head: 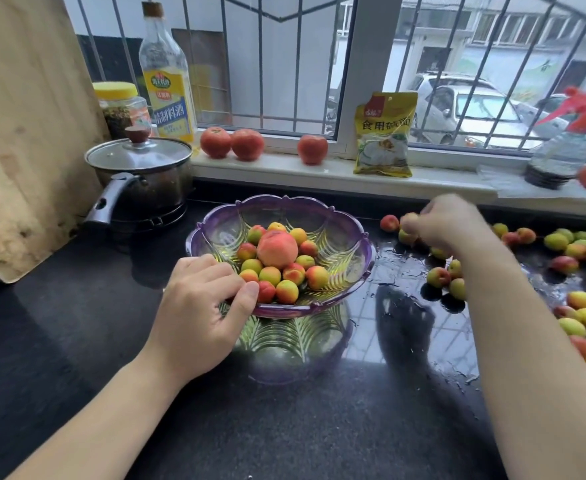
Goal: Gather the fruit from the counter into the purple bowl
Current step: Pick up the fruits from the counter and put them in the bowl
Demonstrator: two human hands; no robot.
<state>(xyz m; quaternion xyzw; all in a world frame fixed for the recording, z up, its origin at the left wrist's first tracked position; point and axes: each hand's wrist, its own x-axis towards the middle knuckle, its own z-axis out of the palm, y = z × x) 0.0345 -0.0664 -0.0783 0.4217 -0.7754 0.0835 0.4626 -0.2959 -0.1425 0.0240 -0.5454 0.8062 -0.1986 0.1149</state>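
Observation:
The purple bowl (pixel 350 244) stands mid-counter and holds a large peach (pixel 277 249) ringed by several small apricots. My left hand (pixel 203 306) grips the bowl's near-left rim, thumb over the edge. My right hand (pixel 447 223), blurred, is at the back of the counter to the right of the bowl, its fingers curled round a small apricot (pixel 408 221). Several more loose apricots (pixel 438 277) lie scattered on the wet black counter to the right.
A lidded steel pot (pixel 142 178) stands behind the bowl on the left, a wooden board (pixel 24 133) leaning beside it. On the windowsill are tomatoes (pixel 246 144), an oil bottle (pixel 166 81), a jar (pixel 121 109), a yellow packet (pixel 385 133) and a spray bottle (pixel 561 147).

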